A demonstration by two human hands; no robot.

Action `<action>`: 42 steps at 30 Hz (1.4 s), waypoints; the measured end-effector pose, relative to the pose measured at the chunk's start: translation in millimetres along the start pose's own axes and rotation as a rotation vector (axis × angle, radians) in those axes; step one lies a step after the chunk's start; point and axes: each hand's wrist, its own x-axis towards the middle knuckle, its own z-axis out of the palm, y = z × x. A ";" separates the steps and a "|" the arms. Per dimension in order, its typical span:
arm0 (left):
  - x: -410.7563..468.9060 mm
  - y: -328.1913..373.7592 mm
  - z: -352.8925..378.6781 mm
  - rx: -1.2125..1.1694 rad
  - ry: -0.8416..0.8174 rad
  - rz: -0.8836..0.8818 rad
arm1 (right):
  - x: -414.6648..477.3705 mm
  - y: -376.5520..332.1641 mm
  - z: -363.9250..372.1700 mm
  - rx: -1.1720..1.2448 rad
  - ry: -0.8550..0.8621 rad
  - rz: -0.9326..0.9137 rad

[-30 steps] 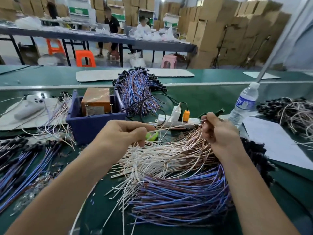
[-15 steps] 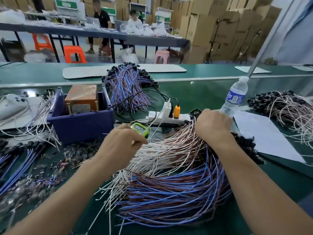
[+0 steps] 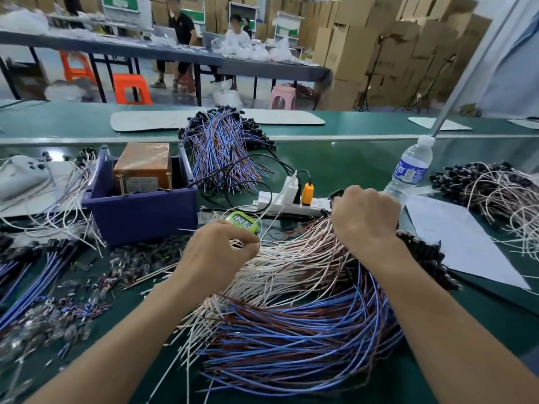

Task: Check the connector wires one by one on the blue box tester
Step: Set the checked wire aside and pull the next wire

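Head view: both hands are in the pile of connector wires (image 3: 291,330) on the green table (image 3: 350,170).
The left hand (image 3: 215,252) has its fingers (image 3: 248,243) curled, and they pinch thin white wire ends just below a small green device (image 3: 242,223). The right hand (image 3: 364,220) is curled over the far end of the same pile and grips it, just beside a white power strip (image 3: 280,207). The blue box (image 3: 140,217) stands left of the left fingers, not touching them.

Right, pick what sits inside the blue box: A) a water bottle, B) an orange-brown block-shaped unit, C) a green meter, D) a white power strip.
B: the orange-brown unit stands inside the blue box, while the water bottle and power strip rest outside it.
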 end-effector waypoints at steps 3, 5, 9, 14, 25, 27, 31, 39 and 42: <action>4.2 2.4 -9.7 -0.178 0.024 -0.097 | -29.8 -34.1 -13.5 0.094 0.056 -0.126; 4.3 8.3 -13.9 -0.264 0.052 -0.110 | -50.1 -64.0 -22.3 0.216 0.053 -0.228; -3.8 1.4 -36.0 -0.318 0.171 -0.084 | -77.0 -117.5 -39.5 0.418 -0.053 -0.391; -30.4 -49.2 -87.7 -0.388 0.322 -0.176 | -105.7 -187.0 -61.3 0.592 -0.167 -0.548; -110.6 -182.5 -182.2 0.111 0.976 -0.591 | -130.1 -353.0 -72.9 0.619 -0.632 -1.001; -115.7 -190.3 -176.5 0.147 0.954 -0.515 | -134.0 -372.6 -62.4 0.572 -0.659 -1.037; -112.4 -198.2 -167.3 0.218 0.819 -0.471 | -144.2 -392.3 -45.3 0.726 -0.668 -0.887; -110.1 -198.9 -172.1 0.183 0.785 -0.481 | -153.1 -403.6 -39.7 0.878 -0.544 -0.792; -110.0 -194.3 -176.6 0.114 0.892 -0.396 | -159.2 -404.6 -46.7 1.124 -0.761 -0.640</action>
